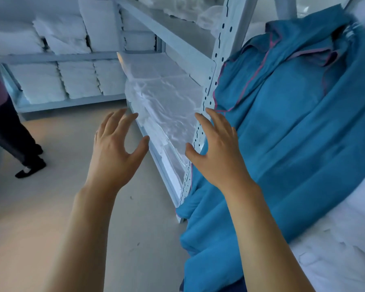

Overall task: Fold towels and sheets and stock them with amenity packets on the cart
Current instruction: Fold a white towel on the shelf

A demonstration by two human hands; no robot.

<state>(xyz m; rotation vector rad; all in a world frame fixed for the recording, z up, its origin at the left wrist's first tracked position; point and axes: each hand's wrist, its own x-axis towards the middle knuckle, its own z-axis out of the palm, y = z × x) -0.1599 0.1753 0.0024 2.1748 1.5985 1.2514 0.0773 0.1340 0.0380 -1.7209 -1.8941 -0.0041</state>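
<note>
I had both hands out in front of me, empty. My left hand [116, 148] was spread with the fingers loosely splayed and the thumb apart, grasping nothing; my right hand [217, 148] was the same, released, hanging above the near edge of the blue fabric [293, 133].

Just beyond my left fingertips, and running between the two hands, lay the plastic-wrapped linen [162, 106] on the low shelf [167, 182]. The perforated shelf post [209, 91] rose just past my right fingertips. The blue fabric, edged in pink, lay rumpled to the right of that post, and under my right wrist it spilled down toward the floor [40, 218]. Loose white linen [346, 239] sat further right of it, unfolded.

Far beyond my left fingers, folded white stacks [57, 81] already filled the back shelving. Another person's legs [13, 140] stood well off to the left of my left hand.

I saw no cart and no amenity packets anywhere. My judgement was that the job stood near its start for this batch: nothing in hand, the blue fabric and the white heap not yet folded, and stocking the cart entirely left to do.
</note>
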